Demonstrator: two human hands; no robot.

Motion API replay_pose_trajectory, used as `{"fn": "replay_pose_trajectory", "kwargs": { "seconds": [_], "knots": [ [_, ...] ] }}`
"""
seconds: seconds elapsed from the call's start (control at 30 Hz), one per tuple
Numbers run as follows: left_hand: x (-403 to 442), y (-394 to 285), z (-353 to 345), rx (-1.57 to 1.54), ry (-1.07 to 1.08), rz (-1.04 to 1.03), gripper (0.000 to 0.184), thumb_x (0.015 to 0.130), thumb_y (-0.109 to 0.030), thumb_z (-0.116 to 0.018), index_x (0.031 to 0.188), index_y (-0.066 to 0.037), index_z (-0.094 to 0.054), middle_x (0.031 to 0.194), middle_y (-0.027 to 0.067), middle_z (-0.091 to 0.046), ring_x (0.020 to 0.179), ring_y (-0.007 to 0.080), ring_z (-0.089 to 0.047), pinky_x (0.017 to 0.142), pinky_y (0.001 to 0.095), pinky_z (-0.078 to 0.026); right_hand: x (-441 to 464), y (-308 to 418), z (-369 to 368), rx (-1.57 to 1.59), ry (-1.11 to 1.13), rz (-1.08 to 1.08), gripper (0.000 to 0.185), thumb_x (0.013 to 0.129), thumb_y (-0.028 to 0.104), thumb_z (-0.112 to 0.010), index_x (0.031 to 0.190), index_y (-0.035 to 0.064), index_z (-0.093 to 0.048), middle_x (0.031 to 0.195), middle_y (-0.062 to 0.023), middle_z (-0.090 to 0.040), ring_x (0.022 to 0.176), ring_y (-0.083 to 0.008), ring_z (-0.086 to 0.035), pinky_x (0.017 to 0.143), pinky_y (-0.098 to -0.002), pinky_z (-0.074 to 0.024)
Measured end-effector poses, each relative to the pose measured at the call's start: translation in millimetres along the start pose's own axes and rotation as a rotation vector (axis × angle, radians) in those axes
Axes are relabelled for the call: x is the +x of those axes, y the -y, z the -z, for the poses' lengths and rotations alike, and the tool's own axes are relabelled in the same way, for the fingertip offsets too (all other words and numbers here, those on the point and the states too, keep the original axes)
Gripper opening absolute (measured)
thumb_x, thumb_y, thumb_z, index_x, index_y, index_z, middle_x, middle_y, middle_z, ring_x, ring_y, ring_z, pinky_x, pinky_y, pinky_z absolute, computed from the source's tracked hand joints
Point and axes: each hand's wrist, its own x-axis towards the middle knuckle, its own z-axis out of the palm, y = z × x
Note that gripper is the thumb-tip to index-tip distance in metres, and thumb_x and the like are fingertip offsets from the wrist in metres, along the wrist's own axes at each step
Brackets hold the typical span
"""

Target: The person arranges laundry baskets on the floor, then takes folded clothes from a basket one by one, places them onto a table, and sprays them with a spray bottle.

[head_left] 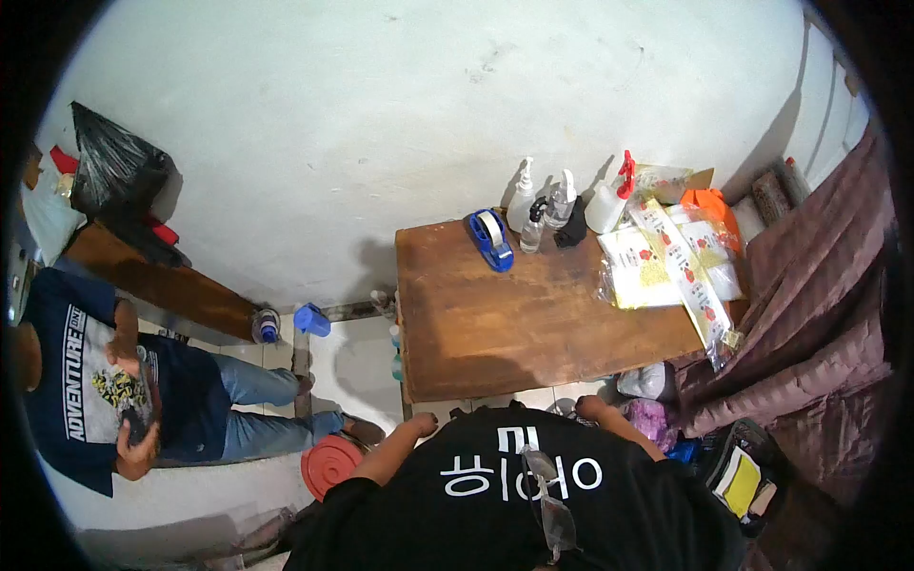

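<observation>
I see a wooden desk (514,328) with a blue tape holder (492,243) close to its far edge. Just right of that, four bottles (560,209) stand along the far edge, and one has a red top (625,174). Flat packs (633,271) lie by the right edge, with something orange (709,203) behind them. A purple-brown curtain (790,314) hangs beyond the right edge. Past the left edge, I see a person (190,409), a black plastic bag (114,162), a blue tub (311,321) and a round red lid (331,466).
</observation>
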Motion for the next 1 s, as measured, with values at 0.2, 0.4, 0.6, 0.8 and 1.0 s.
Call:
{"fn": "replay_pose_trajectory", "kwargs": {
  "seconds": [0.2,0.4,0.6,0.8,1.0],
  "knots": [
    [-32.4,-40.9,30.1,-0.302,0.293,0.004,0.040,0.083,-0.033,-0.051,0.113,-0.009,-0.060,0.111,0.0132,-0.060,0.102,0.0290,-0.057,0.083,0.0393,-0.047,-44.6,25.2,28.2,0.179,-0.059,-0.140,0.034,0.079,0.031,-0.049,0.091,0.0040,-0.066,0.099,-0.0184,-0.063,0.092,-0.0348,-0.061,0.080,-0.0441,-0.0479],
    [-57.6,-92.0,106.9,-0.171,0.289,-0.053,0.036,0.088,-0.034,-0.049,0.108,-0.007,-0.061,0.098,0.0081,-0.063,0.086,0.0210,-0.060,0.068,0.0388,-0.052,-59.8,8.7,-10.9,0.065,0.000,-0.173,0.028,0.077,0.023,-0.051,0.090,0.0048,-0.068,0.096,-0.0187,-0.064,0.091,-0.0337,-0.062,0.075,-0.0423,-0.0509],
    [-5.4,-93.9,178.1,-0.372,0.175,-0.404,0.029,0.092,-0.026,-0.050,0.104,-0.003,-0.060,0.096,0.0056,-0.062,0.088,0.0155,-0.057,0.077,0.0293,-0.047,-109.8,78.6,-5.2,0.569,-0.252,-0.531,0.039,0.082,0.037,-0.049,0.099,0.0060,-0.065,0.103,-0.0180,-0.063,0.096,-0.0349,-0.060,0.083,-0.0405,-0.0471],
    [29.2,-143.1,178.5,-0.096,0.410,-0.559,0.029,0.092,-0.022,-0.050,0.113,-0.002,-0.053,0.096,0.0023,-0.059,0.084,0.0112,-0.054,0.074,0.0239,-0.044,-116.8,134.1,-83.1,0.843,-0.271,-0.748,0.026,0.071,0.021,-0.056,0.088,0.0040,-0.066,0.093,-0.0191,-0.064,0.091,-0.0351,-0.061,0.078,-0.0427,-0.0469],
    [3.8,-203.7,100.5,0.139,0.761,-0.506,0.031,0.092,-0.018,-0.049,0.118,-0.002,-0.049,0.099,0.0026,-0.060,0.085,0.0111,-0.055,0.074,0.0248,-0.043,-168.6,283.8,-180.6,1.310,-0.362,-1.080,0.031,0.075,0.021,-0.058,0.103,0.0072,-0.062,0.103,-0.0179,-0.062,0.099,-0.0330,-0.058,0.086,-0.0413,-0.0452]
  ]
}}
